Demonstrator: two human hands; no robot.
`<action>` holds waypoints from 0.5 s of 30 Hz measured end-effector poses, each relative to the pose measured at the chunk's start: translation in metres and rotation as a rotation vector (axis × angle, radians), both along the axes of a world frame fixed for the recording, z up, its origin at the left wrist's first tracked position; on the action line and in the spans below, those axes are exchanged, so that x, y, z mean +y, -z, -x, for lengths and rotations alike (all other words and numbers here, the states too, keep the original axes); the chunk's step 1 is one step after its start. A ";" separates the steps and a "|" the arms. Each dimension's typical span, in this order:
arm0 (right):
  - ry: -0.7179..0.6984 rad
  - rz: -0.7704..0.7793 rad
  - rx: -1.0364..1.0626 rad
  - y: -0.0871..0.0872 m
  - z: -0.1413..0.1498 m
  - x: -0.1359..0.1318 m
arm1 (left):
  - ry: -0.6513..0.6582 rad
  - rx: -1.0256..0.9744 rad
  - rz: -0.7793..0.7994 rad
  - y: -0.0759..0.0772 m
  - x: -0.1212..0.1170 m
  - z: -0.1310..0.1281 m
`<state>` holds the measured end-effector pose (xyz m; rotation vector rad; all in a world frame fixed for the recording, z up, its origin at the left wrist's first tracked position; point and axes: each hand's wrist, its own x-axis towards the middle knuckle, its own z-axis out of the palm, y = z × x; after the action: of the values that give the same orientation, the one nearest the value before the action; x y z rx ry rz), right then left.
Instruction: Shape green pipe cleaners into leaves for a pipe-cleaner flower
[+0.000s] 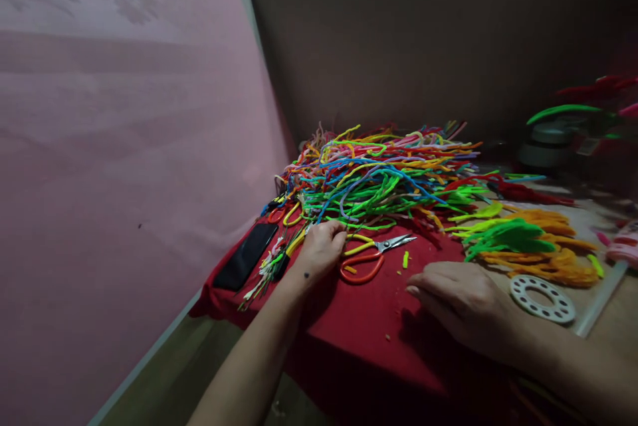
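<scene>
My left hand is over the red cloth, at the front edge of a big heap of multicoloured pipe cleaners. Its fingers are curled, and what they hold, if anything, is hidden. Just right of it lie scissors with one yellow and one red handle, blades apart. On the near right, my right hand is above the cloth with its fingers pressed together; I cannot make out anything between them. A short yellow pipe cleaner piece lies between the scissors and this hand.
At left are a black phone and a bundle of thin stems. Orange pipe cleaner shapes, green ones and a white ring with holes lie at right. A pink wall borders the red-covered table.
</scene>
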<state>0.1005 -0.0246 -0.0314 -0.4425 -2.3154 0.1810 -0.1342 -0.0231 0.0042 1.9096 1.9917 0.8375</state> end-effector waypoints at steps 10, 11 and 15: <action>0.038 0.036 -0.014 -0.001 0.000 0.000 | -0.263 -0.172 -0.214 -0.031 -0.015 0.061; 0.035 0.037 -0.014 -0.001 0.000 0.000 | -0.292 -0.211 -0.229 -0.037 -0.019 0.069; 0.031 0.050 -0.021 0.000 0.000 0.000 | -0.371 -0.116 -0.132 -0.047 -0.033 0.098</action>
<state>0.1009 -0.0243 -0.0316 -0.5074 -2.3277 0.2198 -0.2324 -0.0561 0.0508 1.5316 2.3036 1.1688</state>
